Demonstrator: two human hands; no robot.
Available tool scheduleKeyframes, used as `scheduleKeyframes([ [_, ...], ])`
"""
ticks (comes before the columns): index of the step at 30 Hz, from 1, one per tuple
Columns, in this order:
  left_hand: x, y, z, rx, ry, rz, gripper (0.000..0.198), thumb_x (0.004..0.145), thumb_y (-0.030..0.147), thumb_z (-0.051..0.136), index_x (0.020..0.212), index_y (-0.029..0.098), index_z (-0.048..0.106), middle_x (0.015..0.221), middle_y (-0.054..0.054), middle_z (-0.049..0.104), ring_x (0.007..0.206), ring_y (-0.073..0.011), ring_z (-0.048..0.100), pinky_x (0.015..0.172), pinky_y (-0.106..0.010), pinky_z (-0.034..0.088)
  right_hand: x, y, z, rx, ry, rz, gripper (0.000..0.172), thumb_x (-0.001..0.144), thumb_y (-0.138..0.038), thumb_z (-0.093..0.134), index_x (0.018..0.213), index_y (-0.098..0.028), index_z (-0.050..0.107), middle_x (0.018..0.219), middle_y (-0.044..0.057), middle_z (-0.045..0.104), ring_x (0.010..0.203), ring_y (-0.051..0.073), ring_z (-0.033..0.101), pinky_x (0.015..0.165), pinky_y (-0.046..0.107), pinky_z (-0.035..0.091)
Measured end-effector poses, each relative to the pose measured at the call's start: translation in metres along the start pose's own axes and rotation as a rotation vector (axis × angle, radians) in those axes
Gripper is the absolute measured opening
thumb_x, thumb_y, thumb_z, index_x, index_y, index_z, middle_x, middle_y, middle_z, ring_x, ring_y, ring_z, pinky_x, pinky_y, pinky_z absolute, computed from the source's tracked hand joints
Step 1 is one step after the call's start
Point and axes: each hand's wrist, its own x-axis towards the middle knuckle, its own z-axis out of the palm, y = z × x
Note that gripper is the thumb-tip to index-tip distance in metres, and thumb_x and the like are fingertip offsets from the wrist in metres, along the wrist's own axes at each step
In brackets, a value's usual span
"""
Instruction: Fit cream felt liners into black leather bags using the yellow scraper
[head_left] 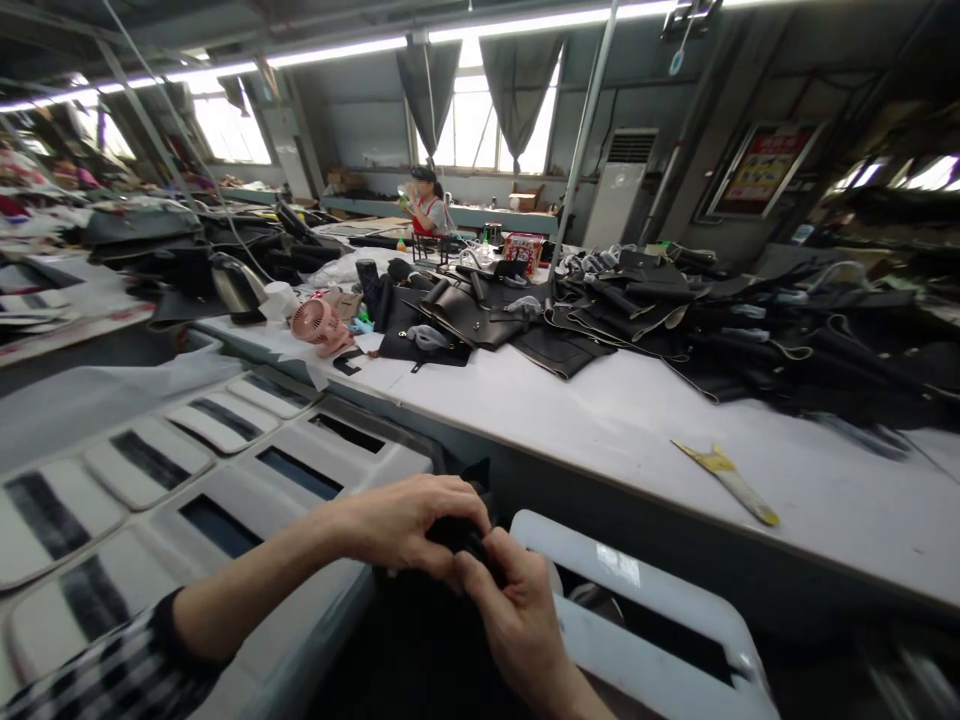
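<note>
My left hand (pixel 416 522) and my right hand (pixel 517 605) meet low in the middle of the head view. Both are closed, thumbs and fingers pinching a dark black piece of material (pixel 457 535) between them. It looks soft and folded, and much of it is hidden behind the fingers. Below the hands a large black area (pixel 420 650) is too dark to make out. To the left of my left arm lie pale flat panels (pixel 150 465) with dark strips across them. Right of my right hand stands a glossy white plastic frame, perhaps a chair back (pixel 652 590).
A long white table (pixel 600 420) runs across in front. On it lie a yellow-ended flat tool (pixel 727 480), black leather-like bag pieces (pixel 480 310), a pink fan (pixel 319 322) and a metal kettle (pixel 236 285). Farther back sits a person in a red apron (pixel 429 210).
</note>
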Motion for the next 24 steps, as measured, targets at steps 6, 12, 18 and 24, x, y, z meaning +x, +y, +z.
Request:
scheduleKeyframes([
  [6, -0.042, -0.055, 0.005, -0.082, 0.171, -0.258, 0.017, 0.073, 0.037, 0.074, 0.081, 0.022, 0.071, 0.076, 0.000, 0.066, 0.073, -0.0181, 0.058, 0.069, -0.023, 0.045, -0.017, 0.022, -0.006, -0.141, -0.114, 0.183, 0.018, 0.083, -0.033, 0.064, 0.096, -0.022, 0.067, 0.086, 0.001, 0.065, 0.079, 0.018, 0.059, 0.073, 0.027, 0.044],
  [12, -0.137, -0.056, 0.000, -0.240, 0.746, -0.537, 0.027, 0.067, 0.044, 0.078, 0.080, 0.022, 0.071, 0.089, -0.004, 0.070, 0.092, -0.0259, 0.062, 0.075, -0.029, 0.051, -0.074, 0.064, -0.036, -0.142, -0.187, 0.324, 0.055, 0.074, -0.036, 0.072, 0.127, -0.028, 0.060, 0.130, 0.007, 0.061, 0.121, 0.031, 0.054, 0.105, 0.043, 0.039],
  [18, -0.204, -0.004, 0.013, -0.512, 1.345, -0.774, 0.047, 0.043, 0.054, 0.088, 0.072, 0.024, 0.068, 0.097, 0.006, 0.074, 0.090, -0.0267, 0.065, 0.071, -0.034, 0.053, -0.086, 0.069, -0.010, 0.204, 0.133, 0.399, 0.054, 0.071, -0.049, 0.073, 0.119, -0.025, 0.064, 0.126, 0.009, 0.063, 0.122, 0.031, 0.054, 0.101, 0.042, 0.045],
  [24, -0.229, -0.001, 0.082, -0.838, 1.510, -0.875, 0.056, 0.038, 0.052, 0.091, 0.084, 0.029, 0.068, 0.070, 0.005, 0.073, 0.059, -0.0213, 0.066, 0.055, -0.032, 0.057, -0.057, 0.046, 0.023, 0.697, 0.259, 0.594, 0.064, 0.065, -0.049, 0.080, 0.120, -0.022, 0.060, 0.113, 0.009, 0.070, 0.109, 0.029, 0.064, 0.091, 0.041, 0.052],
])
